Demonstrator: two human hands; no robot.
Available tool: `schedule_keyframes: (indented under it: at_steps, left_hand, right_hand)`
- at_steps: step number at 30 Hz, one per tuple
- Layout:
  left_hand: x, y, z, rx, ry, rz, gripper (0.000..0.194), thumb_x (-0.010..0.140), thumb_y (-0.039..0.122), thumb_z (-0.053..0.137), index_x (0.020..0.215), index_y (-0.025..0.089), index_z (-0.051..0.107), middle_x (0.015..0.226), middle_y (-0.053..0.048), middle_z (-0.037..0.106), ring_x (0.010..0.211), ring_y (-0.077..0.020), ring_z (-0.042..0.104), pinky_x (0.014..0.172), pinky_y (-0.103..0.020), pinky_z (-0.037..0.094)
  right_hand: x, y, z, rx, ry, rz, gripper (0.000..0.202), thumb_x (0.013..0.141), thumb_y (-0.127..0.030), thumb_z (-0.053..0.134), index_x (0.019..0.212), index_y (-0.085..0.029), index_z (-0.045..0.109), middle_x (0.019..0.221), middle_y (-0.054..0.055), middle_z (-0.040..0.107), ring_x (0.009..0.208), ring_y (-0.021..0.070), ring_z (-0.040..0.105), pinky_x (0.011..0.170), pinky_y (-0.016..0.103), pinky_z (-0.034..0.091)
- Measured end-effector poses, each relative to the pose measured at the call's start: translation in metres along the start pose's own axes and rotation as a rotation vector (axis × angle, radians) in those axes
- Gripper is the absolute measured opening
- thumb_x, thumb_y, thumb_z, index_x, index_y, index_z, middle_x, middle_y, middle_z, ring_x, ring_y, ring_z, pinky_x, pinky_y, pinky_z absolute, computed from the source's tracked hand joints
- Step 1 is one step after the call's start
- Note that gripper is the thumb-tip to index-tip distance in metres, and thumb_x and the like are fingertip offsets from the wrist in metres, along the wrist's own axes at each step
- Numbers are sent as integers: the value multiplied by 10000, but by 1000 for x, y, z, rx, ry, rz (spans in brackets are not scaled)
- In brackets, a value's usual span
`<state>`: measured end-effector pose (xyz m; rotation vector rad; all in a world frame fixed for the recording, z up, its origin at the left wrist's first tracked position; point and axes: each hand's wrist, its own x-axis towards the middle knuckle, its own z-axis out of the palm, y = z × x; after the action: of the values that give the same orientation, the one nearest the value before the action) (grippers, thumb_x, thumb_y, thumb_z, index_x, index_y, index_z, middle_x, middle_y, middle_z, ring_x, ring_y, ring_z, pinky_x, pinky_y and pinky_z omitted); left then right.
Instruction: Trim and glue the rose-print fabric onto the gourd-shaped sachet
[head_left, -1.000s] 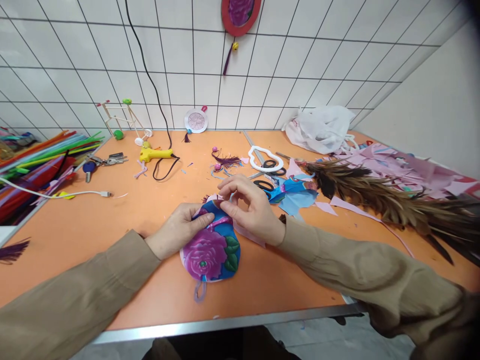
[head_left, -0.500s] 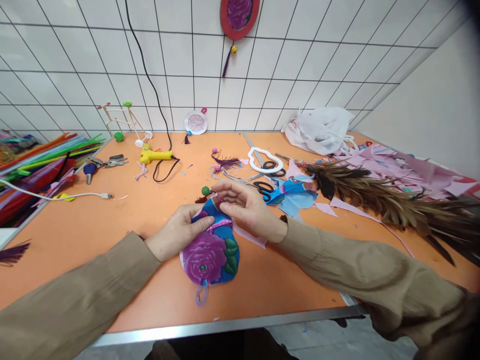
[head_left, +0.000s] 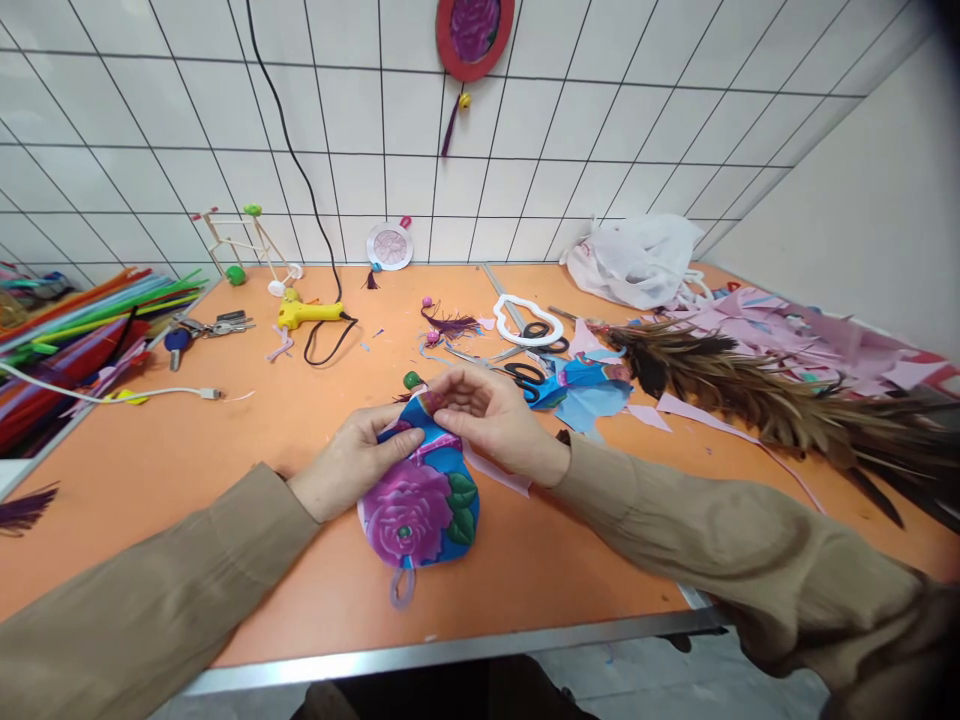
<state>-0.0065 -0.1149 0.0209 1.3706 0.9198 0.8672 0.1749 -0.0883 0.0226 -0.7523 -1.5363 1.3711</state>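
A gourd-shaped fabric piece (head_left: 420,505), blue with a purple rose, lies on the orange table (head_left: 225,450) in front of me. My left hand (head_left: 349,465) presses its upper left edge with thumb and fingers. My right hand (head_left: 491,415) pinches the narrow top of the piece between fingertips. A small green bead (head_left: 411,380) with a dark tassel sits just beyond that top end. A lilac loop (head_left: 401,588) hangs off the piece's near end.
Black scissors (head_left: 525,373), a white gourd outline (head_left: 529,320) and blue fabric scraps (head_left: 589,388) lie right of my hands. Brown feathers (head_left: 757,395) and pink scraps stretch along the right. A yellow glue gun (head_left: 307,312), keys (head_left: 206,326) and pipe cleaners (head_left: 75,330) are left.
My right hand opened briefly and lifted, exposing the green bead, then closed its fingertips again on the top of the fabric piece. My left hand stayed in place.
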Motion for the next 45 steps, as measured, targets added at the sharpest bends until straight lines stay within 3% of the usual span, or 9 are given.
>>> schedule_keyframes:
  at_steps: [5, 12, 15, 18, 22, 28, 34, 42, 45]
  left_hand:
    - [0, 1, -1, 42, 3, 21, 232, 816, 376, 708, 939, 185, 753, 902, -31, 716, 827, -182, 623, 767, -287, 491]
    - [-1, 0, -1, -68, 15, -40, 282, 766, 421, 759, 869, 160, 729, 817, -31, 707, 747, -174, 631, 723, -292, 511]
    - [-1, 0, 0, -139, 21, -65, 314, 734, 422, 789, 898, 164, 722, 822, -29, 718, 751, -179, 651, 741, -303, 522]
    - [-1, 0, 0, -202, 21, -83, 309, 709, 421, 815, 834, 160, 708, 763, -18, 713, 699, -159, 651, 703, -280, 523]
    - [0, 1, 0, -287, 34, -91, 335, 665, 424, 849, 775, 154, 684, 732, -17, 720, 667, -146, 656, 662, -262, 530]
    - [0, 3, -1, -351, 85, -132, 354, 645, 409, 867, 773, 151, 660, 700, -19, 723, 614, -136, 654, 624, -254, 537]
    - [1, 3, -1, -381, 119, -165, 408, 621, 427, 875, 812, 146, 649, 712, -36, 722, 647, -178, 686, 669, -306, 562]
    - [3, -1, -2, -406, 114, -134, 395, 635, 407, 871, 833, 141, 656, 720, -42, 715, 627, -175, 680, 676, -321, 569]
    - [3, -1, -2, -412, 106, -119, 370, 645, 392, 869, 827, 142, 665, 697, -34, 711, 608, -169, 675, 662, -313, 567]
  right_hand:
    - [1, 1, -1, 29, -7, -37, 159, 693, -228, 731, 688, -192, 576, 825, 19, 639, 841, 163, 610, 807, 333, 498]
    - [0, -4, -4, -14, -13, -10, 195, 764, -344, 681, 839, -191, 586, 870, 34, 659, 815, 167, 635, 749, 322, 503]
    - [6, -16, -17, -365, -18, -62, 106, 828, -287, 591, 848, -183, 583, 815, 35, 653, 708, 156, 609, 661, 297, 473]
    - [16, -33, -41, -1024, -39, -96, 65, 829, -165, 560, 817, -173, 623, 803, 67, 672, 758, 200, 614, 674, 311, 424]
    - [28, -46, -79, -1554, -81, 121, 166, 838, -113, 549, 911, -153, 693, 924, 136, 702, 924, 280, 629, 709, 327, 406]
    - [36, -34, -107, -1588, -237, 297, 147, 815, -168, 609, 902, -153, 727, 894, 117, 713, 894, 252, 642, 663, 291, 404]
    - [36, -31, -101, -1601, -230, 328, 364, 787, -199, 640, 1147, -153, 628, 1027, 126, 712, 916, 265, 648, 634, 284, 376]
    - [30, -39, -95, -1538, -262, 347, 509, 789, -245, 633, 1278, -168, 514, 1018, 102, 712, 914, 243, 659, 664, 271, 394]
    - [29, -37, -90, -1548, -246, 346, 526, 760, -282, 670, 1261, -177, 545, 1106, 124, 695, 1005, 295, 646, 669, 289, 390]
